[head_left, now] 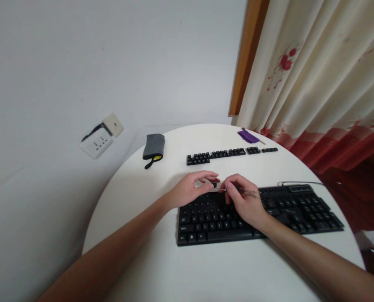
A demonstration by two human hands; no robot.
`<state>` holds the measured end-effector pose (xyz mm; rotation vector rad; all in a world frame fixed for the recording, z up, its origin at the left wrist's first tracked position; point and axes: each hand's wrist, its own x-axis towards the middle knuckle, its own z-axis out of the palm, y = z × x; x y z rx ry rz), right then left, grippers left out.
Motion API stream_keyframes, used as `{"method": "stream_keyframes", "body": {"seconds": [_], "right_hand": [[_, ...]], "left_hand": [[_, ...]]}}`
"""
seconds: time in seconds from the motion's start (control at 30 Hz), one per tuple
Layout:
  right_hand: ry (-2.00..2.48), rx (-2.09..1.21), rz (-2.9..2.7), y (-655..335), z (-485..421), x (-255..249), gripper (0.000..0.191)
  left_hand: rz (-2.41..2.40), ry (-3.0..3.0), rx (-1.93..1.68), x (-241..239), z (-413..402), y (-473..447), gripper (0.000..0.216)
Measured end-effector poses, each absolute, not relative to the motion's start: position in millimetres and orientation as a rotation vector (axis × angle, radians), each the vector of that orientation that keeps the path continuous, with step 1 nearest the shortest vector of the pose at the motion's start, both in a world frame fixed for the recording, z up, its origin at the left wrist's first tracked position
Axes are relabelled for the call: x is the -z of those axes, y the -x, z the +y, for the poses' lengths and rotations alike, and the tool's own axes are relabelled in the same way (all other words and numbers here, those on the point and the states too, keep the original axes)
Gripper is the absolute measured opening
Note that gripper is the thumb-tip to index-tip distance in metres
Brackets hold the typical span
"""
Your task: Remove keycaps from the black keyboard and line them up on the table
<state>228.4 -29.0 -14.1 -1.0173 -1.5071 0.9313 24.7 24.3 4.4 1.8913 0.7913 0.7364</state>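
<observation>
Black keyboard (231,235) lies right of centre on the round white table (180,272), its right end near the table's right edge, cable (300,183) trailing behind it. Left hand (189,188) is over the keyboard's far-left part, grip narrow, thumb and fingers pinching one small black keycap (214,185). Right hand (245,199) is just beside, fingers closed on a thin wire tool (251,193), its tip near that keycap; contact unclear. Loose keycaps (227,153) sit in rows between keyboard and the table's far edge, in separate groups. Only container: gray pouch (154,144) at the table's far-left edge, yellow lining (158,158) showing at its mouth, black loop hanging out; contents can't be seen. Purple cloth item (248,136) with a pale stick end lies by the far-right edge. Writing: Windows logo on the keyboard's bottom row, Z and M roughly legible one row up; loose-key legends and any brand too small. Wall socket (97,142) at left, markings blurred.
</observation>
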Motion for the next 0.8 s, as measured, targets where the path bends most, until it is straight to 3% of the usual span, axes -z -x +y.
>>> {"method": "stream_keyframes", "body": {"seconds": [0.17,0.8], "right_hand": [[1.036,-0.931,-1.565,-228,-31,17,0.023],[1.127,-0.890,-1.593,-226,-30,15,0.025]], "left_hand": [[0.808,-1.805,-0.765,4,25,-27,0.024],[0.802,-1.673,-0.737,13,24,-27,0.026]]}}
